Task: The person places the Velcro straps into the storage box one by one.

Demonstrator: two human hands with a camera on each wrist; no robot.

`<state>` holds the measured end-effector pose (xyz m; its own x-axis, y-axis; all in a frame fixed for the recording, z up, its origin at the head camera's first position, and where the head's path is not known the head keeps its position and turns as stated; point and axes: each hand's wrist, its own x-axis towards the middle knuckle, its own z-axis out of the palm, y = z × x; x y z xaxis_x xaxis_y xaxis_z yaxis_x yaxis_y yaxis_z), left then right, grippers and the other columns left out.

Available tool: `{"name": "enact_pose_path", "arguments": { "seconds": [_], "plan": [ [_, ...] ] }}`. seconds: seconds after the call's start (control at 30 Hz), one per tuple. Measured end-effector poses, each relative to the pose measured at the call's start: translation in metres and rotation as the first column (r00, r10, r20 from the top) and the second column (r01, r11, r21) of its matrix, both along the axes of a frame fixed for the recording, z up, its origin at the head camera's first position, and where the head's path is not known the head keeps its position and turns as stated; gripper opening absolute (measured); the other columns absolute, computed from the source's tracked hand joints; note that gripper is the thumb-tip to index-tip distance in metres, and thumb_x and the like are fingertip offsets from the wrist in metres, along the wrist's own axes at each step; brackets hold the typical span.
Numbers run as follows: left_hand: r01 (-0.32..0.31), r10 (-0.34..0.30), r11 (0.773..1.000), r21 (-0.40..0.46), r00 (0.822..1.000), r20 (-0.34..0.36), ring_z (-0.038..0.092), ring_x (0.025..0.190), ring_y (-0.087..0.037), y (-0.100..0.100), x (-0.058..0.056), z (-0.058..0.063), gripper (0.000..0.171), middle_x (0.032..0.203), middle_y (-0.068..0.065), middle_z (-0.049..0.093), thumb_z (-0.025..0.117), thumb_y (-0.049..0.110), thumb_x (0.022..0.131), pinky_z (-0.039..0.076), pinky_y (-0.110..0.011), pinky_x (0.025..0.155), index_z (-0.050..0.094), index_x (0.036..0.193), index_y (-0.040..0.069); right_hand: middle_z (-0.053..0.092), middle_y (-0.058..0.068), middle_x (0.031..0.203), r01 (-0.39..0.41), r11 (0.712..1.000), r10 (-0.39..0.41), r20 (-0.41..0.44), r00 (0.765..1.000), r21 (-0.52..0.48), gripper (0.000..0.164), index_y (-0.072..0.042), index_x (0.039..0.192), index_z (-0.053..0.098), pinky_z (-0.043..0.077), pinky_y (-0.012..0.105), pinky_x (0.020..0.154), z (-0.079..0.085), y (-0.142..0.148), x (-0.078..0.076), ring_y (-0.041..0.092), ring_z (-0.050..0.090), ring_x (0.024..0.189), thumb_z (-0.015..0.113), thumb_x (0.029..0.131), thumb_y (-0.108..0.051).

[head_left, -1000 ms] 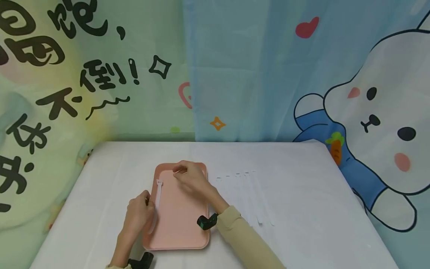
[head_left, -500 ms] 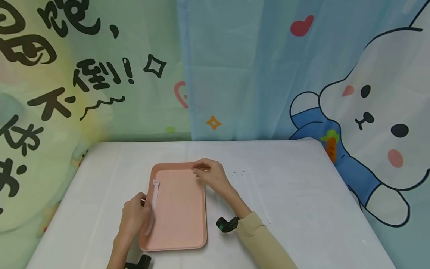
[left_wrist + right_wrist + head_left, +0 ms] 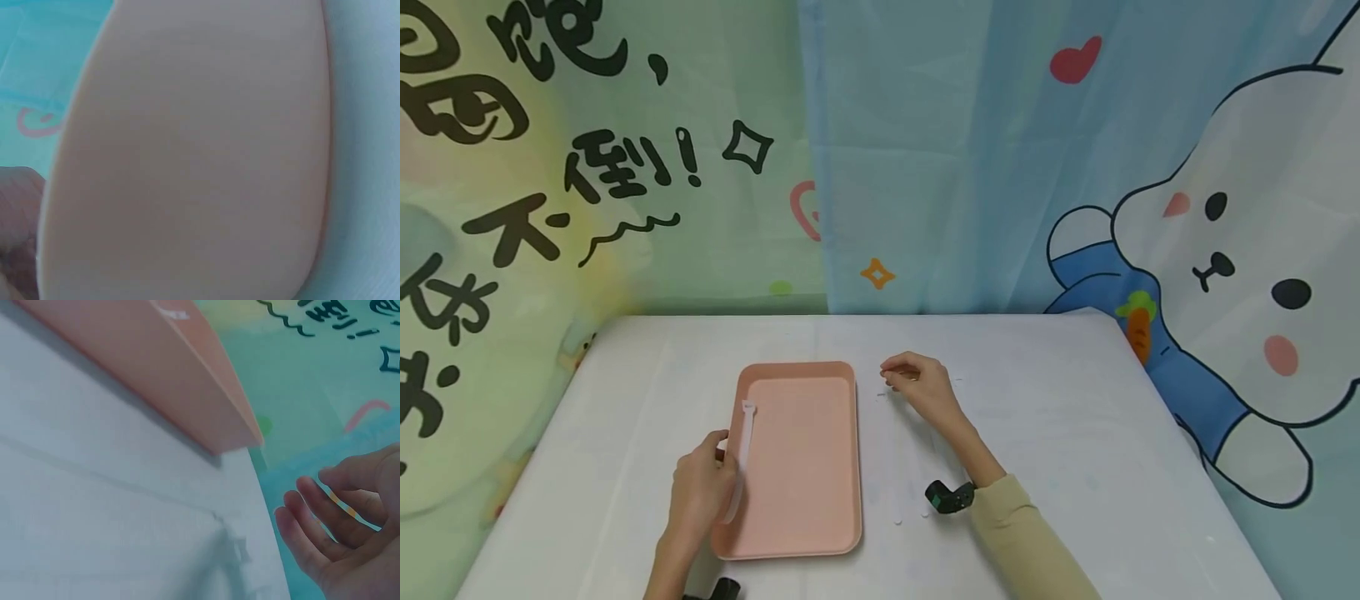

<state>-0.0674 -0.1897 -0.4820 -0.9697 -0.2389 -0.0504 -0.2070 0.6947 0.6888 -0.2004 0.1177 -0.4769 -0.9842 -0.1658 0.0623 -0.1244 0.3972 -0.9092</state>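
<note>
My left hand [image 3: 700, 486] grips the left rim of a shallow pink tray [image 3: 801, 467]. Part of that hand [image 3: 19, 231] shows past the tray rim in the left wrist view. Along the tray's left side, inside, lies a long thin white stick-like piece [image 3: 747, 437] with a small wider head at its far end; the hand partly overlaps its lower part. My right hand [image 3: 925, 390] hovers over the white table right of the tray, fingers loosely bent. In the right wrist view its thumb and fingers [image 3: 315, 522] stand apart with nothing between them.
Several pale thin pieces [image 3: 898, 522] lie on the white tabletop [image 3: 1060, 467] under and beside my right forearm, hard to make out against it. A printed curtain [image 3: 925, 167] hangs behind the table.
My right hand has moved right, from over the tray's far end to over the table beside it. My left hand stays at the tray's left rim. The white piece lies where it was.
</note>
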Motion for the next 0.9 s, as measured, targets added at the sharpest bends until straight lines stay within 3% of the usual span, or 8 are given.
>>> {"name": "enact_pose_path", "arguments": {
  "seconds": [0.6, 0.9],
  "plan": [
    [-0.02, 0.02, 1.0, -0.01, 1.0, 0.009, 0.07, 0.073, -0.03, 0.003, 0.003, -0.002, 0.039, 0.096, -0.027, 0.073, 0.053, 0.004, 0.095, 0.053, -0.039, 0.058, 0.06, 0.13, -0.011, 0.074, 0.018, 0.112, 0.172, 0.981, -0.172, -0.004, 0.985, 0.088, 0.02, 0.0, 0.115, 0.073, 0.057, 0.022, 0.08, -0.014, 0.063, -0.006, 0.03, 0.072, 0.098, 0.06, 0.099, -0.001],
    [-0.012, 0.012, 1.0, -0.024, 1.0, -0.02, 0.071, 0.073, -0.034, 0.003, 0.003, 0.0, 0.038, 0.096, -0.03, 0.072, 0.053, 0.002, 0.093, 0.054, -0.042, 0.057, 0.06, 0.128, -0.013, 0.073, 0.02, 0.117, 0.291, 0.953, -0.292, -0.005, 0.956, 0.08, 0.023, 0.001, 0.116, 0.072, 0.049, 0.011, 0.075, -0.021, 0.096, -0.016, 0.033, 0.072, 0.103, 0.055, 0.101, -0.002]
  ]
}}
